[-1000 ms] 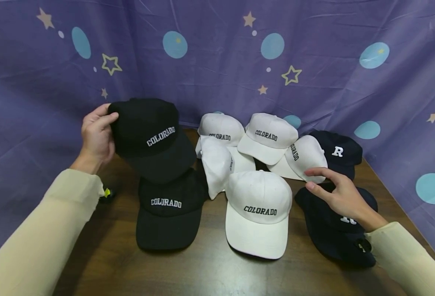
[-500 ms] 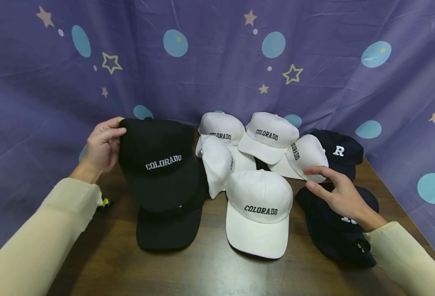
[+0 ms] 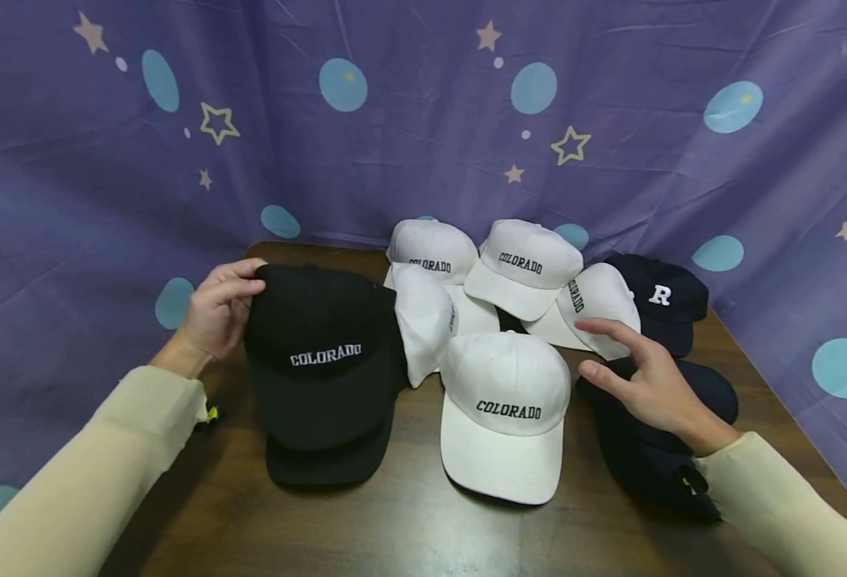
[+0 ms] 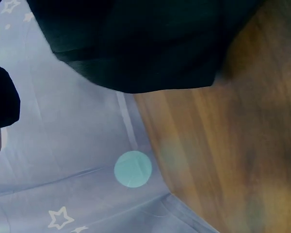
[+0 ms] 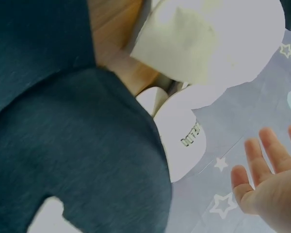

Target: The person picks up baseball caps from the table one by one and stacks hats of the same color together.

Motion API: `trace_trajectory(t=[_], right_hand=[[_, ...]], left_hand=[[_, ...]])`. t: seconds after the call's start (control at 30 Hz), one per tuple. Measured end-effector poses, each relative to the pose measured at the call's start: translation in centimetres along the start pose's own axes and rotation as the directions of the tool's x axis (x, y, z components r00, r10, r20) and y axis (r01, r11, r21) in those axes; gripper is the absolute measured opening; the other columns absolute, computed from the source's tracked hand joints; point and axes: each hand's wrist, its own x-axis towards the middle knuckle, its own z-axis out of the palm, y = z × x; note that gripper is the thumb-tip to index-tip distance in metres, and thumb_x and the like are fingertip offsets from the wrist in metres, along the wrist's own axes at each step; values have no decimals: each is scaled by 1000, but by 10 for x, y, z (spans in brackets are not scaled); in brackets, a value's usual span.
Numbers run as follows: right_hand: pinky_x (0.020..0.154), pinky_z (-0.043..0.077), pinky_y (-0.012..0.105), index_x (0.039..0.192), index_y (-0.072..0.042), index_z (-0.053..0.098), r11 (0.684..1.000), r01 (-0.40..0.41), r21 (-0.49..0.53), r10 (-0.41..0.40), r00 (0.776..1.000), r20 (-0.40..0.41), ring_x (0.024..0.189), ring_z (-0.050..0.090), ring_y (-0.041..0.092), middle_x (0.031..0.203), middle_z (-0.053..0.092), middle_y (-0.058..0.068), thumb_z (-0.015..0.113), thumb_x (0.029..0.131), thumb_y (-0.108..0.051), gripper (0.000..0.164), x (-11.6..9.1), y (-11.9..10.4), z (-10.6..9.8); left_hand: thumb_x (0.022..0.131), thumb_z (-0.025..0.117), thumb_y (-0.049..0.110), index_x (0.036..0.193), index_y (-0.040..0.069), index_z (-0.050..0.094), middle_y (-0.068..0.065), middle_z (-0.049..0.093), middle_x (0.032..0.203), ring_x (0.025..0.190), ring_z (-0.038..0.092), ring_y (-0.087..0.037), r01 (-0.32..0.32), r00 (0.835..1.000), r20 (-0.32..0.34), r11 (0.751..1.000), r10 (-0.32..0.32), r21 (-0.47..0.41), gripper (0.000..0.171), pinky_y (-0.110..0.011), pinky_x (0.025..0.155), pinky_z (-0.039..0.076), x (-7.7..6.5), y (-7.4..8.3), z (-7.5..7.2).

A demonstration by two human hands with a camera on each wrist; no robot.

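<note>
My left hand (image 3: 219,314) pinches the back left edge of a black cap (image 3: 315,312) with white COLORADO lettering. This cap overlaps a second black cap (image 3: 332,469) beneath it, of which mainly the brim's front shows. From the left wrist view, the dark cloth of the held cap (image 4: 145,53) fills the top. My right hand (image 3: 647,381) is spread over a navy cap (image 3: 711,393) and grips nothing. In the right wrist view that hand's (image 5: 276,189) fingers are apart, with a navy cap (image 5: 102,141) filling the left.
A white COLORADO cap (image 3: 506,385) stands at the table's front middle. Several more white caps (image 3: 531,260) lie behind it, one beside a navy cap (image 3: 661,296) marked R. A purple curtain (image 3: 423,120) hangs along the brown table's (image 3: 423,529) back and sides.
My left hand has lowered the black cap, moving slightly right, so it now covers the lettering of the cap below. The right hand has shifted slightly left.
</note>
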Motion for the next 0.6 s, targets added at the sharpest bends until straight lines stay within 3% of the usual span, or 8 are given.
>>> trace_trajectory(t=[0.17,0.4,0.53,0.6], right_hand=[[98,29,18,132,-9,52,997,69,34,-69,998,3,122,44,17,130,54,7,73,81,-9,55,3,-36,0],[97,30,18,131,-4,52,995,88,44,-89,996,18,123,43,20,130,54,10,75,79,-10,57,6,-51,4],[97,32,21,131,-5,52,998,62,33,-62,998,25,124,43,20,131,53,7,75,79,-10,57,7,-52,5],[98,34,28,131,-5,52,998,51,26,-51,998,27,124,43,20,132,53,7,75,79,-11,57,7,-52,6]], left_hand=[[90,25,-10,92,-2,61,-9,66,79,65,61,-18,32,999,24,999,-33,36,37,-28,58,51,-4,-7,-3],[91,26,-10,93,-1,62,-5,66,82,69,61,-16,76,997,11,987,-78,144,37,-26,61,51,-9,-16,-10],[91,31,-10,90,0,63,-2,64,80,67,59,-14,134,990,-90,949,-112,284,33,-25,59,50,-14,-22,-15],[90,35,-9,88,-1,62,0,63,77,65,58,-13,175,980,-159,908,-123,380,29,-25,57,49,-16,-25,-16]])
